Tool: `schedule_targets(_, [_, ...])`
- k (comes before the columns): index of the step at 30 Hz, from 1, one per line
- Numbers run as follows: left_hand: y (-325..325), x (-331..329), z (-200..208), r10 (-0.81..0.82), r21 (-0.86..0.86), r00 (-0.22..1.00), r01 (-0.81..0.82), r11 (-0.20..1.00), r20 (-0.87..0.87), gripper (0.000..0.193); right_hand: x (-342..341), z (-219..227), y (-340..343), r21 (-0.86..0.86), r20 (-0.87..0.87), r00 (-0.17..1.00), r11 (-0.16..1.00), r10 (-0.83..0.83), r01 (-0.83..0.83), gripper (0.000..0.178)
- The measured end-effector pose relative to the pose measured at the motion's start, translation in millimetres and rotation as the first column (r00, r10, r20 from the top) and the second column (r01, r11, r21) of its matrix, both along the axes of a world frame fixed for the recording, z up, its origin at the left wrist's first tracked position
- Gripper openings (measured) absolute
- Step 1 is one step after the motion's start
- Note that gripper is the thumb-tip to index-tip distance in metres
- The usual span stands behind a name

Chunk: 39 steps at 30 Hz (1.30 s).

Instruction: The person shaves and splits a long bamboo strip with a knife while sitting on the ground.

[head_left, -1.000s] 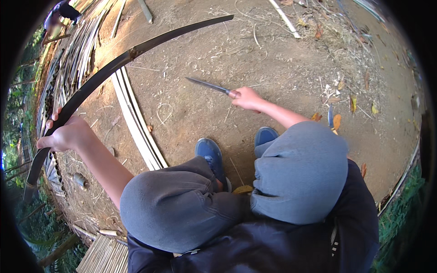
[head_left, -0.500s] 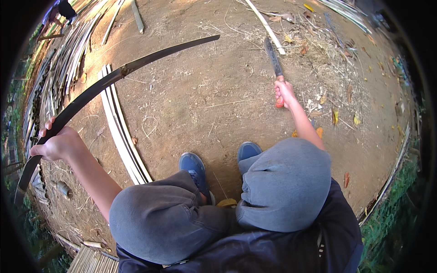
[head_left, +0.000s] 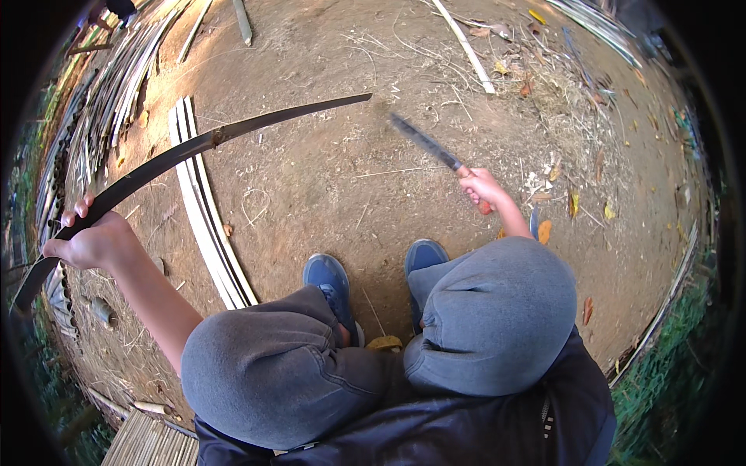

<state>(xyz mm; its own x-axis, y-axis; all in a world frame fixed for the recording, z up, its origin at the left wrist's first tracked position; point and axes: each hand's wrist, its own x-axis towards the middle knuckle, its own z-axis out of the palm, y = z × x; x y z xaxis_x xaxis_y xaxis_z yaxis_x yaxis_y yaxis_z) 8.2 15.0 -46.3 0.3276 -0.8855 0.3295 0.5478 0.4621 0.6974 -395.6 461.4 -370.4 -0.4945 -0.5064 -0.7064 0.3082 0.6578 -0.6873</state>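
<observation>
My left hand (head_left: 101, 239) is wrapped round a long dark bamboo strip (head_left: 167, 159) near its lower left end. A node ring shows partway along the strip, and its far end reaches right across the middle of the view. In my right hand (head_left: 485, 188) is a machete (head_left: 426, 143), gripped by its reddish-brown handle. The dark blade points up and left, its tip a short way from the strip's far end and apart from it. Beneath the strip, several pale bamboo strips (head_left: 203, 213) lie side by side on the ground.
A heap of bamboo strips (head_left: 128, 101) lies at the far left, with a person (head_left: 116, 9) beyond it. More strips (head_left: 602, 33) lie at the far right. Dry shavings (head_left: 563, 109) and leaves litter the dirt. My blue shoes (head_left: 326, 278) are in front of me; slats (head_left: 151, 444) are at the lower left.
The machete has swung left and nearer, its blade turning from upright toward the strip's end. The dark strip's far end has dropped lower in the view; my left hand has shifted slightly left.
</observation>
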Motion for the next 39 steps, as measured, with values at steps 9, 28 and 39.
schedule_targets(9, [17.4,-14.6,2.1,-0.045,0.059,0.998,0.043,0.997,0.038,0.056,-49.3,27.1,9.7,-0.107,-0.453,0.885,0.992,-0.106,0.064,0.009])
schedule_targets(28, [51.8,-42.0,16.6,-0.209,-0.134,0.961,0.234,0.963,0.178,0.047,-53.5,4.0,-33.5,-0.349,-0.357,0.862,0.907,-0.36,0.234,0.01])
schedule_targets(39, [61.5,-51.1,24.9,-0.105,-0.025,0.994,0.104,0.994,-0.023,0.032,-0.6,42.6,-52.4,-0.385,-0.236,0.939,0.911,-0.249,0.144,0.015])
